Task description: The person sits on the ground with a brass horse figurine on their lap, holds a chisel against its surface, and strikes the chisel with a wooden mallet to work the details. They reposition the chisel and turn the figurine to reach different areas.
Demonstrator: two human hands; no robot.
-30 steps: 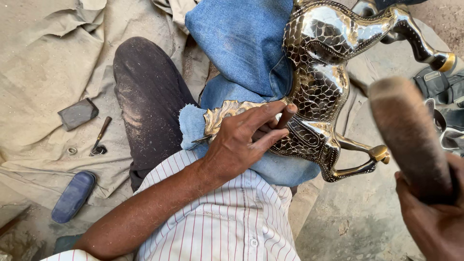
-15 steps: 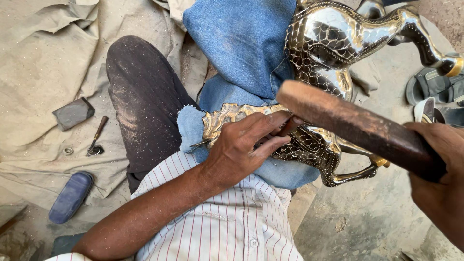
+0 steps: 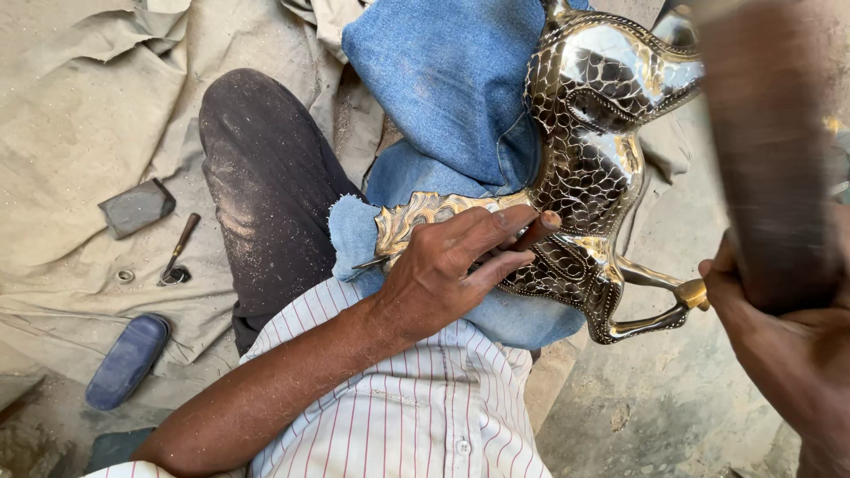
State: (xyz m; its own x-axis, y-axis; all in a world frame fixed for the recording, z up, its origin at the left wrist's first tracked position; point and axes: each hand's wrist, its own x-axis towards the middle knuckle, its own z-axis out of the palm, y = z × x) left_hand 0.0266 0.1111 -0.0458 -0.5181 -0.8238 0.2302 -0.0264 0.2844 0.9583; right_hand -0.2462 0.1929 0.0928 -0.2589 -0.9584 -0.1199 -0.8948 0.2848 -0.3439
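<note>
Brass horse figure (image 3: 589, 186), scaled and glossy, rests on denim; left hand (image 3: 443, 270) pinches a chisel; right hand (image 3: 788, 354) grips a blurred wooden mallet (image 3: 766, 150).

You see bright, even daylight with soft shadows. Glare flashes off the metal horse figure (image 3: 602, 159). Your wooden mallet (image 3: 770, 150) is smeared by motion blur.

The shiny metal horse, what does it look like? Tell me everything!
The metal horse is polished silver and gold, covered in a chased scale pattern with beaded edges. Thin legs stick out to the right. It lies on its side on blue denim cloth in the person's lap. The left hand presses a thin tool against it.
</note>
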